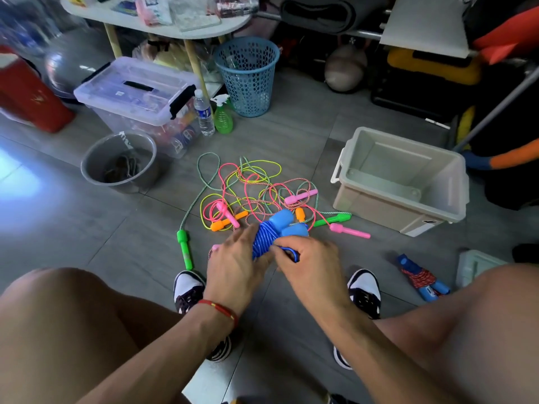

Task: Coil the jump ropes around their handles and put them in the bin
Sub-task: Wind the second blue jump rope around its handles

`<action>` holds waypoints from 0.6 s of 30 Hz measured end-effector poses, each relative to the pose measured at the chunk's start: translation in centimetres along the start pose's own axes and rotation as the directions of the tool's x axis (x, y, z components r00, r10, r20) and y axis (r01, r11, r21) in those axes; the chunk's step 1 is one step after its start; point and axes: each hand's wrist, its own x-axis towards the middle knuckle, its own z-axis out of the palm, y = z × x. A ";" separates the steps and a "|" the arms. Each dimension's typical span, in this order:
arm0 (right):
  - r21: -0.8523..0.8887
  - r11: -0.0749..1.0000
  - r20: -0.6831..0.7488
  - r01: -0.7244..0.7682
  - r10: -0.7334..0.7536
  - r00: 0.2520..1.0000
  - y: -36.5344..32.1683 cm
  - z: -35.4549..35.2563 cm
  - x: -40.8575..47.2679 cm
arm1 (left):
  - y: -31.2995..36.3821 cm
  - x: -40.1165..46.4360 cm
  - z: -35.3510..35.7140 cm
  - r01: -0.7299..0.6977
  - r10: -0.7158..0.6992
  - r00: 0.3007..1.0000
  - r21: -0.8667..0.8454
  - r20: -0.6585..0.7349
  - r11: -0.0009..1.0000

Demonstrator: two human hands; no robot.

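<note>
My left hand (233, 263) grips a blue jump rope (267, 237), its cord wound tightly around two light-blue handles. My right hand (309, 258) pinches the last loop of that blue cord beside the bundle. Beyond my hands a tangle of jump ropes (248, 188) lies on the floor, with pink, orange and green handles. A green handle (184, 248) lies at the left. A coiled red rope with blue handles (421, 278) lies on the floor at the right. The beige bin (402, 211) stands open at the right.
A clear lidded storage box (137, 94), a grey bucket (87, 167), a water bottle (204, 113), a green spray bottle (223, 116) and a blue mesh basket (248, 77) stand at the back. My knees and shoes frame the bottom of the view.
</note>
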 end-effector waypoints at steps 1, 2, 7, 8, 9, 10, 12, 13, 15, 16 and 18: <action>0.024 0.999 0.002 -0.022 0.021 1.000 0.1 -0.1 0.0 | 0.3 -0.3 0.0 -0.053 0.053 0.998 -0.001 0.020 0.999; 0.065 0.996 0.007 -0.063 0.062 0.998 0.3 -0.2 0.0 | 0.5 -0.6 0.0 -0.095 0.095 0.994 -0.013 0.046 0.995; 0.255 0.939 0.100 -0.233 0.214 0.972 1.2 -0.9 0.2 | 0.8 -0.6 -1.2 -0.157 0.181 0.980 -0.233 0.082 0.960; 0.274 0.930 0.111 -0.243 0.220 0.969 1.2 -0.9 0.3 | 0.9 -0.4 -1.5 -0.167 0.195 0.978 -0.275 0.079 0.947; 0.295 0.920 0.123 -0.259 0.232 0.965 1.3 -1.0 0.3 | 0.9 -0.3 -1.8 -0.175 0.208 0.975 -0.304 0.078 0.936; 0.310 0.911 0.135 -0.272 0.241 0.961 1.4 -1.2 0.4 | 0.9 -0.1 -2.0 -0.181 0.216 0.973 -0.321 0.079 0.930; 0.316 0.908 0.168 -0.276 0.233 0.958 1.5 -1.5 0.6 | 0.8 0.0 -2.1 -0.167 0.201 0.977 -0.323 0.074 0.931; 0.321 0.905 0.197 -0.280 0.225 0.954 1.4 -1.6 0.6 | 0.6 0.1 -2.2 -0.147 0.179 0.981 -0.323 0.072 0.935; 0.367 0.882 0.264 -0.297 0.207 0.942 1.2 -1.8 0.3 | 0.4 0.3 -2.5 -0.114 0.148 0.986 -0.331 0.080 0.937; 0.386 0.872 0.291 -0.301 0.195 0.937 1.1 -1.8 0.2 | 0.4 0.4 -2.8 -0.106 0.144 0.985 -0.335 0.091 0.936; 0.400 0.864 0.306 -0.306 0.189 0.933 1.1 -1.7 0.2 | 0.2 0.6 -3.2 -0.096 0.146 0.982 -0.357 0.118 0.929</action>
